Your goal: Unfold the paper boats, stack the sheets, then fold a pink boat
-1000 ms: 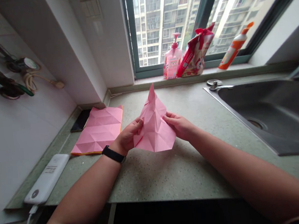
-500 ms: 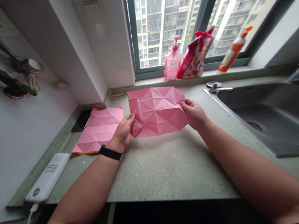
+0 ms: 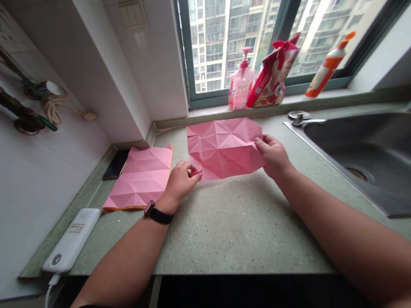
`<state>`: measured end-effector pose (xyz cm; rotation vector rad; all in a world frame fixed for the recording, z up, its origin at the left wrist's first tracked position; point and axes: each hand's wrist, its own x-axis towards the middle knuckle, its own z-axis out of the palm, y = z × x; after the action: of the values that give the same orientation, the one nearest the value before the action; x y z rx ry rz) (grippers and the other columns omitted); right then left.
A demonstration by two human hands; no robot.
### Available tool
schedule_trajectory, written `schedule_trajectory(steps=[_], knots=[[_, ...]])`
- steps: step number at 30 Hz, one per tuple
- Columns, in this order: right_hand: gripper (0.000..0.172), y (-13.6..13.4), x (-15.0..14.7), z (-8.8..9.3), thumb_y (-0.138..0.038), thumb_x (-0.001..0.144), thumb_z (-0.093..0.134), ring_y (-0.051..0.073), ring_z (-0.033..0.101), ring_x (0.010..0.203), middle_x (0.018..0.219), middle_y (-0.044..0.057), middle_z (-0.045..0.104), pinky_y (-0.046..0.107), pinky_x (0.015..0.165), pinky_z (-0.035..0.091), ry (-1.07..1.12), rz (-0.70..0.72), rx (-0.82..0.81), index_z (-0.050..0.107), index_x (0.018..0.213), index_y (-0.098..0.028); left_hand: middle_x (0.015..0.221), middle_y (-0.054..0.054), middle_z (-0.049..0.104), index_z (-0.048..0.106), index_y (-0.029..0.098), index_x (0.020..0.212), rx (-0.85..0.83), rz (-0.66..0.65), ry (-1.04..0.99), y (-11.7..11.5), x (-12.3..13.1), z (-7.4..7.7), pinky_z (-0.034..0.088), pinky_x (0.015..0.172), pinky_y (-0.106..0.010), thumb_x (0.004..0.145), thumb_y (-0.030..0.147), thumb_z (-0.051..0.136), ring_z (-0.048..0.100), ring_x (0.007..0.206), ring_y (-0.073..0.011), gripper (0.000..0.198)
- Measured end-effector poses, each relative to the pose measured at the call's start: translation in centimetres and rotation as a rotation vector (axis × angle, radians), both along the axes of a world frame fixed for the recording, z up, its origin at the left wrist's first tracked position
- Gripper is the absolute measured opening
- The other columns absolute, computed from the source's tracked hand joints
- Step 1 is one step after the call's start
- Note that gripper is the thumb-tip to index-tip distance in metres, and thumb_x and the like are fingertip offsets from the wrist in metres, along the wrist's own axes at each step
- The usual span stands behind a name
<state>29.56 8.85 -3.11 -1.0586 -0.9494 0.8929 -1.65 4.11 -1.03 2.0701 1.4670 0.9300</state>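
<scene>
The sheet (image 3: 224, 156) is pink, crossed by star-like creases; the stack (image 3: 139, 177) towards the counter (image 3: 216, 237)'s left edge is creased pink on top, orange along its rim. The counter is pale green with fine dark speckles — the phone (image 3: 114, 165) near its far left corner black, the power bank (image 3: 75, 237) on its left edge white. Past the far edge: pink pump bottle (image 3: 241, 87), patterned red-and-pink bag (image 3: 274, 78), orange-and-white slim bottle (image 3: 330, 69). Watch strap (image 3: 162, 216): black.

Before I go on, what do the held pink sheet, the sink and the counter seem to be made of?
Pink sheet: thin matte paper, judging by its crisp crease lines. Sink: metal, probably satin-finished stainless steel, going by its soft grey sheen. Counter: smooth, pale green, speckled; stone or composite, I can't tell which.
</scene>
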Motion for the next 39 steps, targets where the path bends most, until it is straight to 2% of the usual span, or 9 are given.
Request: schedule_trajectory(steps=[6, 10, 16, 18, 22, 26, 29, 35, 39], knots=[[0.035, 0.6, 2.0, -0.1, -0.048, 0.073, 0.086, 0.019, 0.064, 0.067, 0.086, 0.003, 0.075, 0.03, 0.057, 0.052, -0.078, 0.024, -0.166, 0.068, 0.095, -0.027, 0.105, -0.008, 0.063, 0.065, 0.021, 0.081, 0.084, 0.056, -0.044, 0.1, -0.6, 0.7, 0.056, 0.093, -0.035, 0.094, 0.026, 0.071, 0.065, 0.1, -0.0237, 0.015], [0.036, 1.3, 4.0, -0.4, -0.049, 0.068, 0.085, 0.018, 0.058, 0.063, 0.078, 0.001, 0.07, 0.028, 0.053, 0.044, -0.216, 0.039, -0.245, 0.066, 0.088, -0.026, 0.104, -0.01, 0.065, 0.063, 0.022, 0.075, 0.156, 0.156, 0.116, -0.1, -1.4, 1.7, 0.054, 0.096, -0.037, 0.096, 0.026, 0.063, 0.065, 0.099, -0.0259, 0.022], [0.032, 1.1, 4.4, -0.4, -0.045, 0.067, 0.084, 0.016, 0.057, 0.063, 0.08, 0.002, 0.072, 0.026, 0.054, 0.041, -0.312, 0.071, -0.306, 0.069, 0.086, -0.024, 0.072, -0.008, 0.062, 0.056, 0.022, 0.059, -0.103, 0.123, 0.378, -0.8, -2.2, 1.7, 0.048, 0.08, -0.037, 0.084, 0.019, 0.068, 0.066, 0.08, -0.0283, 0.028], [0.031, 0.8, 4.0, -0.2, -0.044, 0.068, 0.085, 0.015, 0.058, 0.064, 0.082, 0.002, 0.074, 0.026, 0.055, 0.042, -0.324, 0.141, -0.313, 0.071, 0.087, -0.022, 0.077, -0.009, 0.066, 0.06, 0.022, 0.065, -0.107, 0.099, 0.394, -0.9, -2.3, 1.6, 0.048, 0.082, -0.038, 0.082, 0.019, 0.07, 0.067, 0.083, -0.0304, 0.02], [0.034, 0.2, 3.5, 0.2, -0.044, 0.07, 0.088, 0.016, 0.06, 0.066, 0.084, 0.002, 0.075, 0.026, 0.056, 0.043, -0.323, 0.227, -0.326, 0.075, 0.092, -0.022, 0.104, -0.014, 0.073, 0.067, 0.021, 0.098, 0.01, 0.164, 0.273, -0.5, -2.3, 1.7, 0.05, 0.09, -0.04, 0.09, 0.032, 0.075, 0.069, 0.096, -0.0334, 0.016], [0.036, -0.1, 3.3, 0.4, -0.046, 0.069, 0.091, 0.017, 0.06, 0.065, 0.083, 0.002, 0.076, 0.027, 0.056, 0.044, -0.302, 0.284, -0.325, 0.075, 0.093, -0.024, 0.086, -0.007, 0.071, 0.067, 0.022, 0.115, -0.036, 0.202, 0.048, 0.0, -2.4, 1.4, 0.051, 0.095, -0.039, 0.089, 0.039, 0.082, 0.071, 0.094, -0.0327, 0.034], [0.037, -0.3, 3.0, 0.4, -0.047, 0.068, 0.092, 0.016, 0.06, 0.066, 0.084, 0.002, 0.076, 0.026, 0.056, 0.044, -0.293, 0.309, -0.311, 0.076, 0.093, -0.024, 0.073, -0.002, 0.066, 0.069, 0.023, 0.116, -0.104, 0.184, -0.074, 0.2, -2.3, 0.8, 0.05, 0.096, -0.039, 0.086, 0.033, 0.086, 0.071, 0.089, -0.0325, 0.035], [0.038, -0.5, 2.8, 0.6, -0.049, 0.068, 0.09, 0.017, 0.06, 0.067, 0.085, 0.001, 0.076, 0.027, 0.057, 0.044, -0.326, 0.311, -0.294, 0.076, 0.094, -0.024, 0.08, -0.003, 0.072, 0.079, 0.027, 0.113, -0.069, 0.165, -0.232, 0.4, -1.6, 0.3, 0.051, 0.099, -0.038, 0.08, 0.01, 0.081, 0.072, 0.093, -0.0308, 0.037], [0.038, -0.4, 2.9, 0.3, -0.05, 0.069, 0.089, 0.017, 0.059, 0.067, 0.083, 0.001, 0.075, 0.027, 0.058, 0.043, -0.346, 0.302, -0.288, 0.075, 0.093, -0.024, 0.093, -0.006, 0.08, 0.085, 0.028, 0.1, -0.058, 0.121, -0.331, 0.5, -1.5, 0.3, 0.052, 0.103, -0.038, 0.081, 0.01, 0.079, 0.073, 0.097, -0.031, 0.027]])
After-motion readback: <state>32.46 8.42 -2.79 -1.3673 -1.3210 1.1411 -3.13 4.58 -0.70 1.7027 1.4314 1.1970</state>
